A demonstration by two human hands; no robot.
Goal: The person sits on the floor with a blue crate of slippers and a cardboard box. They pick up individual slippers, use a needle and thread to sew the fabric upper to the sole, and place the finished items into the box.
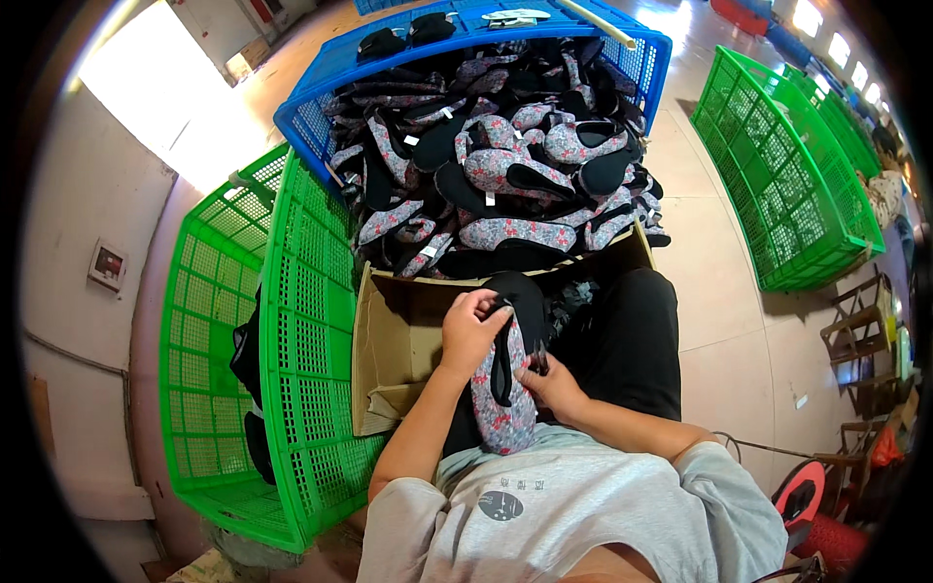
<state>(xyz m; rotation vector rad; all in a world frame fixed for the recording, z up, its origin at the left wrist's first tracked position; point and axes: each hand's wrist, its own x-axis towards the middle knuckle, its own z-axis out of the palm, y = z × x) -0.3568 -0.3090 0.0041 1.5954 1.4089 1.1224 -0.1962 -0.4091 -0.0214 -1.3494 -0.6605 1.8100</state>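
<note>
A floral slipper (pixel 505 413), grey with red flowers and a black lining, lies lengthwise over my lap with its toe toward my shirt. My left hand (pixel 470 330) is closed on its far, heel end. At the slipper's right side is my right hand (pixel 554 385), its fingers curled around a small dark pointed tool (pixel 540 356) that resembles thread snips. Part of that tool is hidden by the fingers. Just beyond my knees, a heap of similar slippers (pixel 515 173) spills out of a tipped blue crate (pixel 309 119).
An opened cardboard box (pixel 398 335) stands between my knees and the heap. Green mesh crates (pixel 316 389) rise close on my left, with dark items inside. Another green crate (pixel 777 165) sits on the tiled floor to the right. Wooden stools (pixel 860 325) are farther right.
</note>
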